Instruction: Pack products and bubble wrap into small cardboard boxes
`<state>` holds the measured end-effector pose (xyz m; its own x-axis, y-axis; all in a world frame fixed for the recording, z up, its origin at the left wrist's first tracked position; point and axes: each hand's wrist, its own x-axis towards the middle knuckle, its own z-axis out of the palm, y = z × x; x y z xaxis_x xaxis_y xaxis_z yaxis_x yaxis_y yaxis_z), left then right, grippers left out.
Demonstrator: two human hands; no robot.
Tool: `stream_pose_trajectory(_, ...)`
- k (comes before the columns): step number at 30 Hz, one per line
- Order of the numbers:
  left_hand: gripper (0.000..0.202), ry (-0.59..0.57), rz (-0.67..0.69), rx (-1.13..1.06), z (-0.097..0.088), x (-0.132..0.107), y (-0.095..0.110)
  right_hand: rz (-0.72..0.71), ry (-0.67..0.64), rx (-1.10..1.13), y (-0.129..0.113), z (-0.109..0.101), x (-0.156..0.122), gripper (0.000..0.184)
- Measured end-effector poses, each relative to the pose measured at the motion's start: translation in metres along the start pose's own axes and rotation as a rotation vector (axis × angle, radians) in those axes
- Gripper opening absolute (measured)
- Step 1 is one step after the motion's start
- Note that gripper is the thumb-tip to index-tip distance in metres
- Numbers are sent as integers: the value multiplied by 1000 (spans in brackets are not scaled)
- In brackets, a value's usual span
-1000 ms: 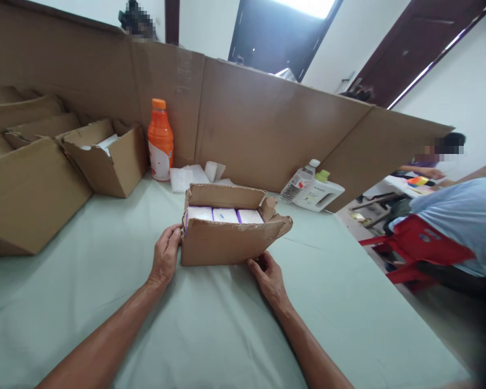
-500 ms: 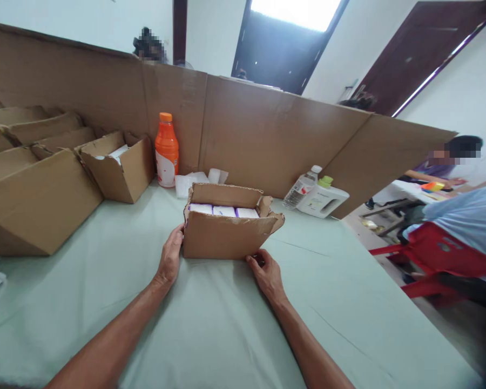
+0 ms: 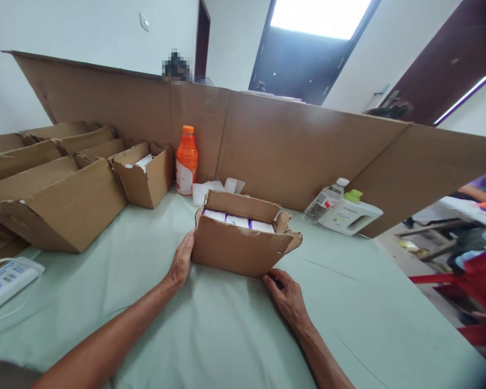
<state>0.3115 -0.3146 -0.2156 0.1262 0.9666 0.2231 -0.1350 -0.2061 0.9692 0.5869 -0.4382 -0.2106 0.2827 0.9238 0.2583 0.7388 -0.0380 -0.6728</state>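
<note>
Our view's swung left; our left hand (image 3: 182, 261) and right hand (image 3: 287, 298) touch the cardboard box's (image 3: 235, 249) ends, though we can't tell if either's clamped on.

Holding an open cardboard box (image 3: 235, 248) of white packs (image 3: 237, 221) between the fingers of left hand (image 3: 182, 260) at one end and right hand (image 3: 288, 297) at a lower corner, with an orange bottle (image 3: 187, 159) beyond the left fingers, a clear bottle (image 3: 323, 203) and white jug (image 3: 344, 216) beyond the right.
</note>
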Motion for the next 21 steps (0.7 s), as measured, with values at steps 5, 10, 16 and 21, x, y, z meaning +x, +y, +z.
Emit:
stream_pose_trajectory(5, 63, -60, -41, -79, -3, 4, -1, 7, -16, -18, 0, 0, -3, 36)
stream_pose_trajectory(10, 70, -73, -143, -46, -19, 31, -4, 29, 6, 5, 7, 3, -4, 38)
stream_pose_trajectory(16, 35, 59, -174, 188, -36, 97, -21, 55, 11, 28, 12, 0, -2, 37)
stream_pose_trajectory(21, 37, 175, -162, 371, -29, 154, -43, 59, 15, 15, 10, -2, 0, 40)
